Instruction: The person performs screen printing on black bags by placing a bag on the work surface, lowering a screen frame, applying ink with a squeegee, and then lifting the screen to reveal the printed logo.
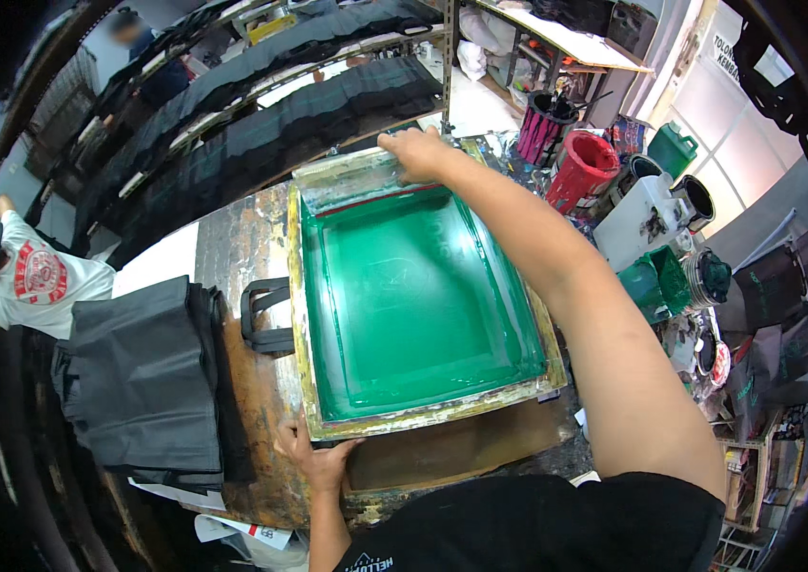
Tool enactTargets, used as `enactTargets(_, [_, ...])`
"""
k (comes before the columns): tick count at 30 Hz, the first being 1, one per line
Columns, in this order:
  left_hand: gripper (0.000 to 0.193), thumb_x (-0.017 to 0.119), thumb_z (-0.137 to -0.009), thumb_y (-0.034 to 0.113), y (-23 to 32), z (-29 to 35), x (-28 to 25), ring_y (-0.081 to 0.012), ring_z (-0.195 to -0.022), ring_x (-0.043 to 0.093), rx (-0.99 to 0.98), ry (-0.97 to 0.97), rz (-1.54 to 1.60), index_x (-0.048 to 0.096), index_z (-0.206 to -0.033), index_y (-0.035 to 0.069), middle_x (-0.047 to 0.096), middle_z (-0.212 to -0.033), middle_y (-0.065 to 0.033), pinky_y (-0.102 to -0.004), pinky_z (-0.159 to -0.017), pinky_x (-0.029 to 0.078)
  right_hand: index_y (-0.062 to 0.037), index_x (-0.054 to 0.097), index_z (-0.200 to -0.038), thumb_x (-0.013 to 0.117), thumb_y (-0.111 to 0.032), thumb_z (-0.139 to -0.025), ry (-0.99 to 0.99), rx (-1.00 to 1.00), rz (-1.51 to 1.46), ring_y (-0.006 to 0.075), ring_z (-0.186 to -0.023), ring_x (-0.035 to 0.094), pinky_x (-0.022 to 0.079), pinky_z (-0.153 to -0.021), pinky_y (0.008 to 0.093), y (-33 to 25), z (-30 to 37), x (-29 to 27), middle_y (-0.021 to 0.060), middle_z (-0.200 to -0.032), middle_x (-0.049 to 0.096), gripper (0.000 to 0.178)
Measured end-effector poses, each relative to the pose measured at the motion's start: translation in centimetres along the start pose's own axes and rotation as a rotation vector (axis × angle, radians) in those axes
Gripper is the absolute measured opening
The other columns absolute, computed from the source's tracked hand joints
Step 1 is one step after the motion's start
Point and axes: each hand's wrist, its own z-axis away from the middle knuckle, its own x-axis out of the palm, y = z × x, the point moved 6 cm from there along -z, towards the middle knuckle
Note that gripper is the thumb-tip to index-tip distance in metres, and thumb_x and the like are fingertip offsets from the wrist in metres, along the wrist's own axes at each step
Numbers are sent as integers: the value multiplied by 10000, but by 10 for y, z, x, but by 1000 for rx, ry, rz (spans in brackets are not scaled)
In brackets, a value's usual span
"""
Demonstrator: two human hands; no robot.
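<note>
A wooden-framed printing screen point(308, 315) with green ink on its mesh lies flat on a worn wooden table point(242, 238). My right hand point(418, 153) reaches to the screen's far end and grips the top of a wide squeegee point(356, 186) standing across the mesh. At the near left corner, my left hand point(318, 459) holds the frame's front edge, fingers curled under it. Black bag handles point(265, 315) stick out from under the frame's left side.
A stack of black fabric bags point(146, 381) sits left of the screen. A red bucket point(580, 167), a white jug point(642, 219) and green ink tubs point(656, 281) crowd the right. Racks of black bags point(280, 95) run behind. A person in a white shirt point(37, 281) stands far left.
</note>
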Motion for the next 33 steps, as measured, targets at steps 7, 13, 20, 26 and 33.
enactTargets(7, [1293, 673, -603, 979, 32, -57, -33, -342, -1164, 492, 321, 79, -227, 590, -1527, 79, 550, -1207, -159, -540, -1032, 324, -163, 574, -1363, 666, -51, -892, 377, -1, 108, 326, -1190, 610, 410, -1007, 591, -16, 40, -8, 116, -1228, 668, 493])
enactTargets(13, [1068, 716, -748, 861, 119, -185, -12, -351, -1207, 545, 649, 180, -97, 639, -1456, 65, 619, -1229, -173, -528, -1048, 350, -195, 609, -1355, 619, -88, -929, 462, 43, 248, 305, -1149, 611, 409, -976, 559, -14, 52, 39, 97, -1179, 667, 440])
enactTargets(20, [845, 679, -865, 769, 157, -337, 79, -379, -1244, 592, 649, 200, -367, 738, -1287, 40, 658, -1308, -192, -525, -1051, 443, -197, 684, -1309, 751, -192, -898, 235, -37, 159, 280, -1157, 673, 423, -968, 533, -10, 42, 1, 74, -1171, 738, 417])
enactTargets(26, [821, 643, -835, 839, 166, -348, 114, -392, -864, 735, 584, 29, -293, 766, -887, 30, 748, -916, -176, -508, -799, 572, -170, 786, -1126, 843, -277, -812, 163, 89, 61, 309, -1010, 760, 472, -965, 570, 36, 59, 25, 102, -994, 797, 336])
enactTargets(33, [895, 574, -814, 908, 164, -352, 114, -376, -818, 753, 566, -30, -352, 726, -816, 26, 741, -837, -179, -475, -719, 598, -212, 804, -1101, 841, -406, -824, 176, 87, 122, 335, -959, 762, 447, -936, 580, 42, 56, 28, 117, -945, 795, 340])
